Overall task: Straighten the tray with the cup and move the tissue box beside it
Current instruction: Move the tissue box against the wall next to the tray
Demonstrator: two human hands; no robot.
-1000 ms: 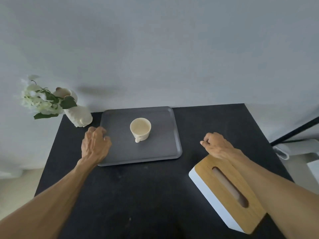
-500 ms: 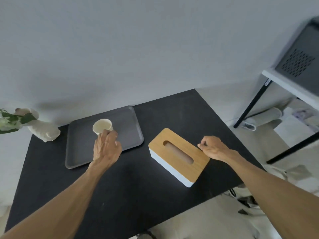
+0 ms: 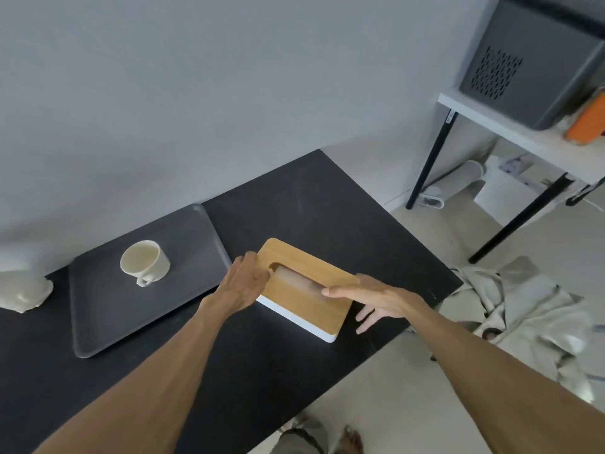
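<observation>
A dark grey tray [image 3: 108, 319] lies at an angle on the black table [image 3: 294, 204], with a cream cup [image 3: 145, 262] standing on its far part. To the right of the tray lies the tissue box [image 3: 304, 306], white with a wooden lid and a slot. One corner of the box is close to the tray's right edge. My left hand [image 3: 242, 283] covers the box's left end, fingers curled over it. My right hand [image 3: 376, 299] is at the box's right end, thumb on the lid and fingers spread down the side.
A white vase [image 3: 23, 290] stands at the table's far left, by the wall. The table's right edge runs just beyond my right hand. Past that edge are a white shelf table [image 3: 510, 126] with black legs, a grey case on it, and crumpled cloth [image 3: 523, 306] on the floor.
My left hand has left the tray and cup and moved right to the box's left end. My right hand has opened from a fist onto the box. The view has swung right.
</observation>
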